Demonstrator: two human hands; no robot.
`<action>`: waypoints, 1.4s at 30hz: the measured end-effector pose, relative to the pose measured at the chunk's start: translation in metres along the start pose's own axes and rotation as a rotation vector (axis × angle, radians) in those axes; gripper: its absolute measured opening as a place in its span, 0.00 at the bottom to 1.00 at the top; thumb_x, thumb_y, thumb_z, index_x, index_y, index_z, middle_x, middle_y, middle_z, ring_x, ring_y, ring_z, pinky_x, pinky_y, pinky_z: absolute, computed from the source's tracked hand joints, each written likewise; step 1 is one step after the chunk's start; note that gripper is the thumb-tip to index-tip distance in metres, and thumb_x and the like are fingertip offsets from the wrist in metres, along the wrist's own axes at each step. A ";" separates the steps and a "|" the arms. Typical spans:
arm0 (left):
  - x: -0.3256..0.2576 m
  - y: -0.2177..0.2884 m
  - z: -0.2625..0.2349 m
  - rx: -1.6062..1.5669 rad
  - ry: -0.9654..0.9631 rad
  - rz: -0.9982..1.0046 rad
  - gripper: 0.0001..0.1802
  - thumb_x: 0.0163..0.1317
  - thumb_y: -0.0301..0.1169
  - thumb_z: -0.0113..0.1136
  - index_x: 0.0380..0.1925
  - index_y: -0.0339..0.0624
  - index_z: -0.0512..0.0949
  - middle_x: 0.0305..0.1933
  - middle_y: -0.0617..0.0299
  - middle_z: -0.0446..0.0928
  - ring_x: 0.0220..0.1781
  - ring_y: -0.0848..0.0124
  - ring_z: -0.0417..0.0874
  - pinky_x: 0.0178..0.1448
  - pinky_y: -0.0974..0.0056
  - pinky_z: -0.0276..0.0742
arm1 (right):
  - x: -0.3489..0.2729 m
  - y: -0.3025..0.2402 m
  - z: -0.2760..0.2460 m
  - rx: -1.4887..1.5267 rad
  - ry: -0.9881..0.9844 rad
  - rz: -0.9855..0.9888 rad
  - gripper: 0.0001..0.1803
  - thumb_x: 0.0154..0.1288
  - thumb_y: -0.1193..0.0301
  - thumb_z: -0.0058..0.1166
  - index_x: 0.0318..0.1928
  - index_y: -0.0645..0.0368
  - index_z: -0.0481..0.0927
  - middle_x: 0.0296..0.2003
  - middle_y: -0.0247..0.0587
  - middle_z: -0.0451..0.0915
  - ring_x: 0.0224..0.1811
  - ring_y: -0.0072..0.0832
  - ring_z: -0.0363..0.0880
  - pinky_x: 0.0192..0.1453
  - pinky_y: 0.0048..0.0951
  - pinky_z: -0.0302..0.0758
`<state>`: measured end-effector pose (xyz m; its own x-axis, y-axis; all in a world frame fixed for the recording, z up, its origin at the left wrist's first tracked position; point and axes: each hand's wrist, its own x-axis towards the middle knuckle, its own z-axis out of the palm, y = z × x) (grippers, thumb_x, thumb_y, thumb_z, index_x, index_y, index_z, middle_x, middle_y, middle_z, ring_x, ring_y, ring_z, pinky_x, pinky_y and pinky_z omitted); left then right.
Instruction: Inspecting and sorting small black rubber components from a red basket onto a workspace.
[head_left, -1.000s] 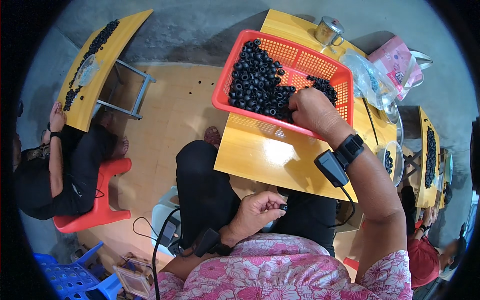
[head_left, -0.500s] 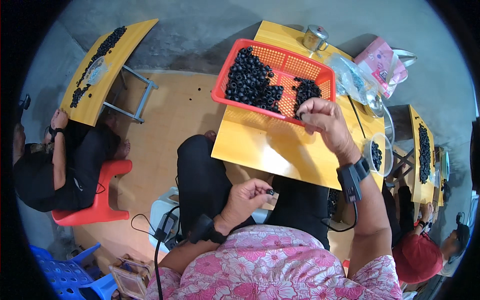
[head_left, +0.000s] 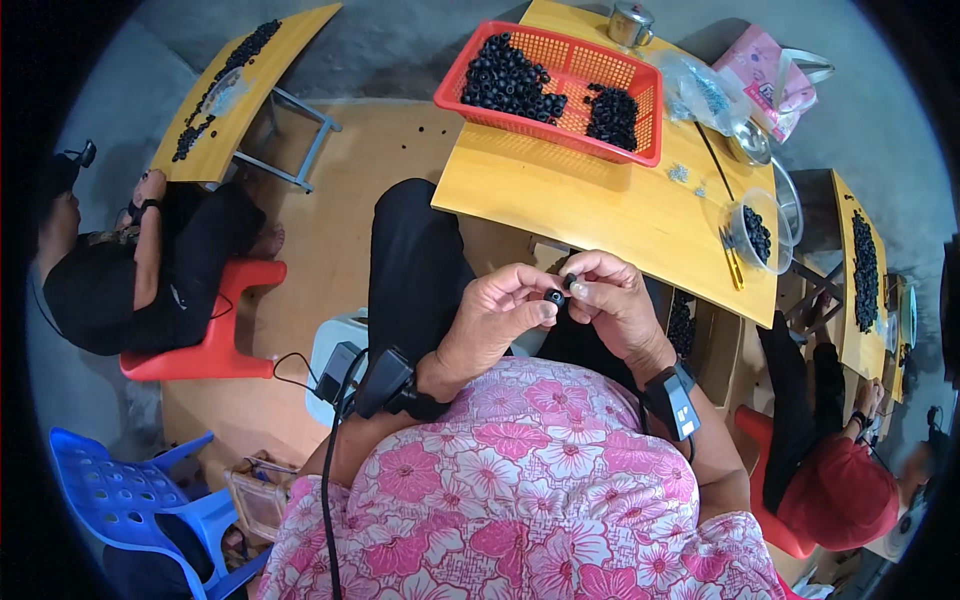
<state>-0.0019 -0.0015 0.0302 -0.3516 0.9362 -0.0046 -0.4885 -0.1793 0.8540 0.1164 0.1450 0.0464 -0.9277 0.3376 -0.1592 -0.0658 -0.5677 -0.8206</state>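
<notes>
Over my lap, both hands meet close together. My left hand (head_left: 497, 314) pinches a round, hollow black piece (head_left: 555, 297) between thumb and fingers, its hole facing up. Beside it, my right hand (head_left: 617, 302) grips a smaller black piece (head_left: 570, 281), partly covered by the fingertips. Beyond the hands, a red mesh basket (head_left: 652, 150) stands on the yellow table (head_left: 560, 190). Inside are a large heap of hollow black pieces (head_left: 507, 82) on the left and a heap of smaller black pieces (head_left: 612, 120) on the right.
On the table's right are small silvery bits (head_left: 679, 173), a yellow-handled tool (head_left: 736, 265), a clear tub (head_left: 776, 262) of black pieces, a plastic bag (head_left: 700, 92) and a metal cup (head_left: 631, 25). People sit at tables left and right. A blue chair (head_left: 125, 500) stands lower left.
My right hand has come back from the basket to my lap with a small black piece, meeting my left hand. The view has shifted, so the table appears higher.
</notes>
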 end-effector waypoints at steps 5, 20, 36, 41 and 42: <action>-0.004 0.008 0.012 -0.001 -0.039 0.004 0.11 0.62 0.26 0.60 0.44 0.36 0.73 0.38 0.63 0.76 0.38 0.78 0.77 0.46 0.72 0.76 | -0.015 0.000 0.010 -0.180 0.014 -0.127 0.07 0.59 0.77 0.56 0.39 0.62 0.80 0.30 0.30 0.78 0.27 0.13 0.71 0.27 0.16 0.67; -0.015 0.018 0.024 0.102 -0.068 0.031 0.10 0.60 0.23 0.61 0.41 0.36 0.76 0.38 0.63 0.77 0.38 0.76 0.79 0.44 0.71 0.78 | -0.040 -0.026 0.026 -0.794 0.055 -0.434 0.11 0.51 0.82 0.61 0.38 0.59 0.85 0.28 0.29 0.76 0.28 0.15 0.71 0.32 0.17 0.68; -0.022 0.029 0.021 0.283 -0.020 0.042 0.08 0.58 0.21 0.60 0.39 0.35 0.76 0.37 0.65 0.77 0.40 0.81 0.77 0.46 0.75 0.76 | -0.044 -0.027 0.032 -0.465 0.057 -0.281 0.09 0.60 0.80 0.56 0.41 0.64 0.83 0.32 0.35 0.79 0.26 0.17 0.74 0.33 0.17 0.72; -0.021 0.026 0.020 0.292 -0.026 0.061 0.09 0.58 0.21 0.62 0.39 0.35 0.77 0.37 0.65 0.77 0.41 0.81 0.78 0.46 0.75 0.76 | -0.045 -0.026 0.032 -0.491 0.036 -0.275 0.08 0.60 0.80 0.55 0.41 0.65 0.82 0.33 0.35 0.79 0.27 0.17 0.75 0.34 0.17 0.73; -0.020 0.025 0.021 0.297 -0.018 0.106 0.08 0.58 0.22 0.63 0.38 0.35 0.76 0.34 0.66 0.77 0.35 0.82 0.76 0.38 0.77 0.74 | -0.045 -0.026 0.032 -0.499 0.038 -0.268 0.08 0.60 0.80 0.55 0.41 0.65 0.82 0.33 0.35 0.79 0.27 0.17 0.75 0.34 0.17 0.73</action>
<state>0.0097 -0.0184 0.0626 -0.3731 0.9224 0.0997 -0.1942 -0.1828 0.9638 0.1481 0.1208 0.0927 -0.8881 0.4528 0.0788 -0.1072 -0.0374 -0.9935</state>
